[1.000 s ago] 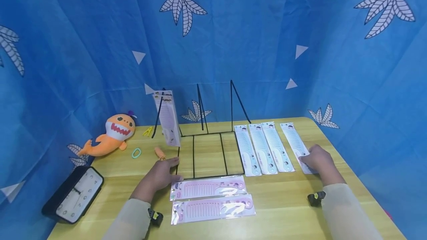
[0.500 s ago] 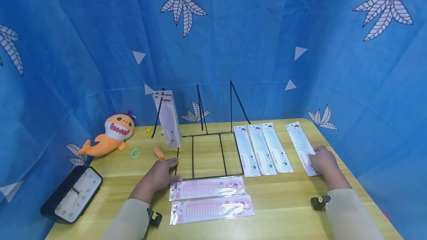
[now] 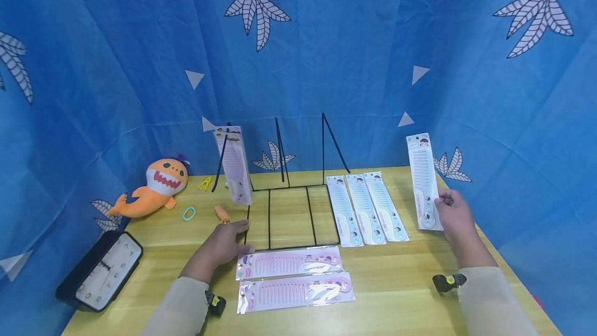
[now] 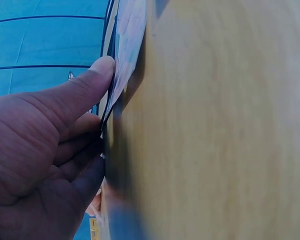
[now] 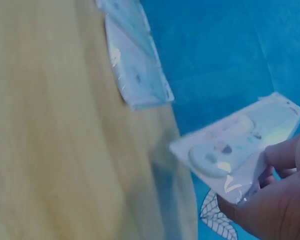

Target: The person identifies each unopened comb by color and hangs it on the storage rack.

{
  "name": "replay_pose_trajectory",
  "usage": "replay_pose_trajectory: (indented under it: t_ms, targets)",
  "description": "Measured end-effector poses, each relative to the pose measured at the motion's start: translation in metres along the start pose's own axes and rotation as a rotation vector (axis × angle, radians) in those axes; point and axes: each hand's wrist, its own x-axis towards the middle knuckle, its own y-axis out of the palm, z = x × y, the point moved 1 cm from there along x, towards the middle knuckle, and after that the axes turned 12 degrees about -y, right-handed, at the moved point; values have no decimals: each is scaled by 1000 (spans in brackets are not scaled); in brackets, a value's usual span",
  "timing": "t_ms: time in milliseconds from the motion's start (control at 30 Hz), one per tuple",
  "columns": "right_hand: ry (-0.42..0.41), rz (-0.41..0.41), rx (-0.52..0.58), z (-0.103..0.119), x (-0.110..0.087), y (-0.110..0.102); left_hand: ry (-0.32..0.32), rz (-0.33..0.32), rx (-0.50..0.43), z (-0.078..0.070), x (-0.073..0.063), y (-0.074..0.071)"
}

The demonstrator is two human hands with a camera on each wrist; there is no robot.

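1. Rests the left hand [image 3: 221, 245] at the near left corner of the black wire rack [image 3: 269, 219], thumb and index finger spread wide against the wire, just as half a second ago.
2. Upright at the rack's left end: purple comb packets [image 3: 236, 167], long axes vertical.
3. On the rack's near side: two pink comb packets [image 3: 281, 264], flat, long axes left to right, handles pointing right.
4. Just right of the rack: three flat blue comb packets [image 3: 366, 209], long axes near to far, handles near.
5. Well apart from those, at the far right: holds the single blue packet [image 3: 422, 178], pinched between thumb and fingers of the right hand [image 3: 459, 219] at its right edge. Long axis tipped up, toothed end high and slightly left, handle low. Previously flat on the table [image 3: 396, 287]; now raised, top against the blue curtain [image 3: 364, 66].
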Motion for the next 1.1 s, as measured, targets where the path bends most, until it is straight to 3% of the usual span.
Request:
replay_pose_trajectory:
  t_ms: [233,367,600,667,900,1000,1100]
  targets:
    - [-93,25,164,15,-3,5,0,-8,17,-1,-1,0]
    - [-172,124,262,28,-8,7,-13,-5,19,-2,-2,-1]
    - [-370,335,526,50,-30,16,-5,-10,23,0,-1,-1]
    - [-441,403,547,58,-35,20,-2,-10,21,0,-1,-1]
    - [-666,593,447,81,-45,28,3,-11,19,-1,-2,-1]
    - [-699,653,423,90,-50,30,-7,-8,15,-1,-2,0]
    - [-686,659,362,100,-56,35,-11,-4,6,-1,-1,0]
